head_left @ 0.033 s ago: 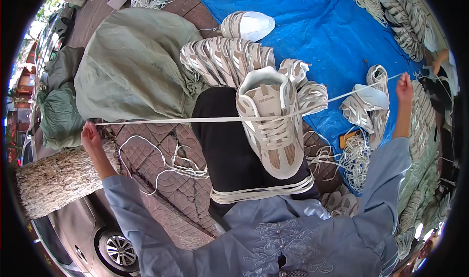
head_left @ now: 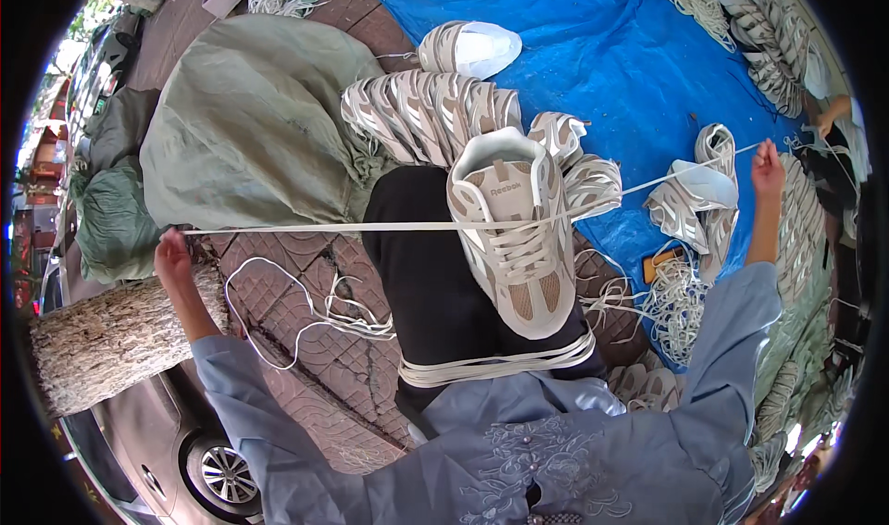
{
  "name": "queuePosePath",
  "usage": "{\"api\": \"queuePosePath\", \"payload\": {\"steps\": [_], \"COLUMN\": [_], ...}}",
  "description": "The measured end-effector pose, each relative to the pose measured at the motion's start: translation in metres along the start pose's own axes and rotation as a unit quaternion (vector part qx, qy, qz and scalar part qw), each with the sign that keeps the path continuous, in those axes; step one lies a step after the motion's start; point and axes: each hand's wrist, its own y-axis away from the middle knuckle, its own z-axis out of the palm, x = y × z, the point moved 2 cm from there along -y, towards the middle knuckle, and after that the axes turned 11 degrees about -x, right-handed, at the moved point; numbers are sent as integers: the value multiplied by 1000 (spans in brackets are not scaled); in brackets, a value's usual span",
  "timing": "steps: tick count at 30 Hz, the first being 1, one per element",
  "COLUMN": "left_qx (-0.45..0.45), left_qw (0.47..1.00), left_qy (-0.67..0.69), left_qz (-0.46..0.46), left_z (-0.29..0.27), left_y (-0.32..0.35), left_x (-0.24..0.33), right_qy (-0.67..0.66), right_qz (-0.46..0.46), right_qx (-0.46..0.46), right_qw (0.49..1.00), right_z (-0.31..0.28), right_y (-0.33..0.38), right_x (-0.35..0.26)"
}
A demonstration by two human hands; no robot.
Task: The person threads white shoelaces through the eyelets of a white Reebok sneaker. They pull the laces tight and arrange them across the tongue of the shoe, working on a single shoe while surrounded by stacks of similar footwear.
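Note:
A beige and white sneaker [head_left: 519, 238] lies on my lap, toe toward me, its upper part laced. From its upper eyelets a pale flat shoelace [head_left: 315, 229] runs out taut to both sides. My left hand [head_left: 173, 255], far out to the left, pinches one end. At the far right, raised a little higher, my right hand [head_left: 767, 168] is closed on the other end. Several more laces [head_left: 500, 369] lie across my thighs in a loose bundle. Just beyond the sneaker stands a row of nested shoe uppers [head_left: 426, 113].
A blue tarp [head_left: 593, 53] spreads ahead, with loose uppers [head_left: 690, 192] and a tangle of laces [head_left: 674, 307] on the right. A grey-green sack [head_left: 259, 118] and a tree trunk [head_left: 125, 335] are at left. A parked car [head_left: 176, 442] stands behind. Another person's hand [head_left: 833, 113] shows far right.

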Motion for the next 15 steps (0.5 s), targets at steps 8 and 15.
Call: {"api": "queuePosePath", "payload": {"steps": [8,15], "left_qx": [-96,-62], "left_qw": [986,968], "left_qy": [-57,234], "left_qz": [-125,62], "left_z": [109,122], "left_y": [59,65], "left_x": [-42,29], "right_qy": [466,408], "right_qz": [112,34], "right_qx": [74,92], "right_qw": [875,908], "right_z": [108,112], "right_y": [21,9], "right_x": [48,-21]}}
